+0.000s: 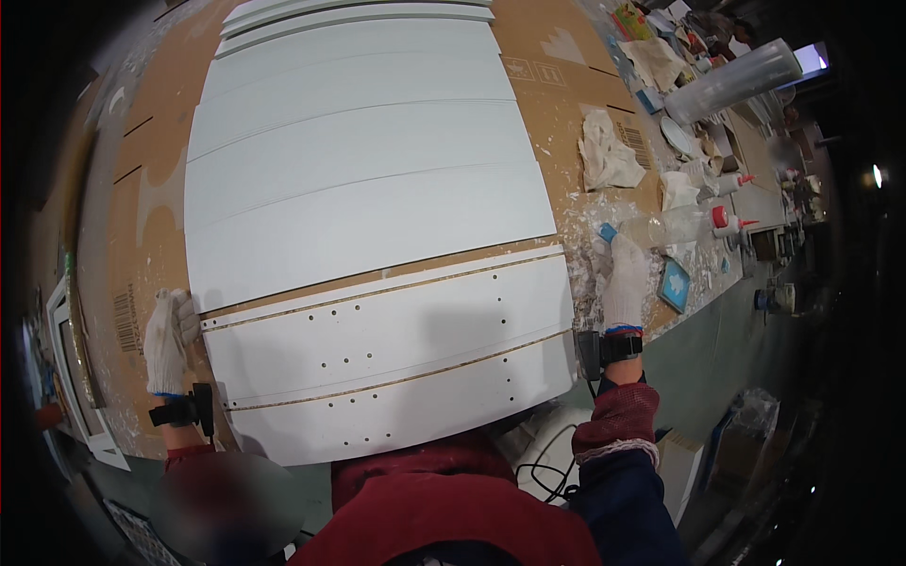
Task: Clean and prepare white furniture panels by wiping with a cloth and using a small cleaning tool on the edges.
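Two white drilled panels lie across the cardboard just in front of me, with brown grooves and small holes. My left hand, in a white knit glove, rests by their left end with its fingers curled; whatever is inside the curl is hidden. On the right, beyond the panels' end, my gloved right hand is closed around a small blue piece that shows at its fingertips. A blue square tray with light blue stuff in it lies just right of that hand.
Plain pale panels overlap in a row farther away, on paint-spotted cardboard. To the right are a crumpled cloth, a red-capped bottle and a clear plastic roll. A white frame leans at the left.
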Motion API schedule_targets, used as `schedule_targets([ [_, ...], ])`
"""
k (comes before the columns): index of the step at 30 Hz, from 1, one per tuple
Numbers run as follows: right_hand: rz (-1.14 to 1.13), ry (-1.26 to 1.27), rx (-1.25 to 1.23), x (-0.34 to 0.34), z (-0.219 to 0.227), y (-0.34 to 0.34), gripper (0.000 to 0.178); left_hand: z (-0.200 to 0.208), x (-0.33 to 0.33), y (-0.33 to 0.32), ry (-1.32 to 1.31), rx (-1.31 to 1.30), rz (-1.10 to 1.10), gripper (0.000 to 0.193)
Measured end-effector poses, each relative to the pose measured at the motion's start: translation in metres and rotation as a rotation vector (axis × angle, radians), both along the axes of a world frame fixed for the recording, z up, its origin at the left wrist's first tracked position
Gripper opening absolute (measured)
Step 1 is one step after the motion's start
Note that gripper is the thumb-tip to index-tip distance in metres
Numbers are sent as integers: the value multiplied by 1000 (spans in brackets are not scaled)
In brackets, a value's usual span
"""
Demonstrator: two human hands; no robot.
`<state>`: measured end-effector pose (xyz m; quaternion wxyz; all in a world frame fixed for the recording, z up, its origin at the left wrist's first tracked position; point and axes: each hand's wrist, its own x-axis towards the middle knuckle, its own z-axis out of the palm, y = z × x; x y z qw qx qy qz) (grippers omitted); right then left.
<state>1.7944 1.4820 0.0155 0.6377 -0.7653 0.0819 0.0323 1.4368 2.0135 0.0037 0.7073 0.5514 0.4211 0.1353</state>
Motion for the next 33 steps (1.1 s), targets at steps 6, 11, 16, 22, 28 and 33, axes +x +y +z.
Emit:
schedule_targets([
  [6,86,-125,-212,5,-26,20,36,-1,8,1,27,-18,-1,34],
  [11,129,-158,-353,0,-32,43,40,1,10,3,154,31,82,31],
  [16,136,-196,-434,-3,-33,50,39,-9,15,4,342,240,129,38],
  [22,85,-159,-250,-12,-2,56,40,-3,15,0,515,453,111,51],
  [28,-6,-332,-90,0,39,55,35,44,-3,-4,379,483,130,54],
  [33,63,-400,-10,35,38,96,39,26,5,52,118,303,210,55],
])
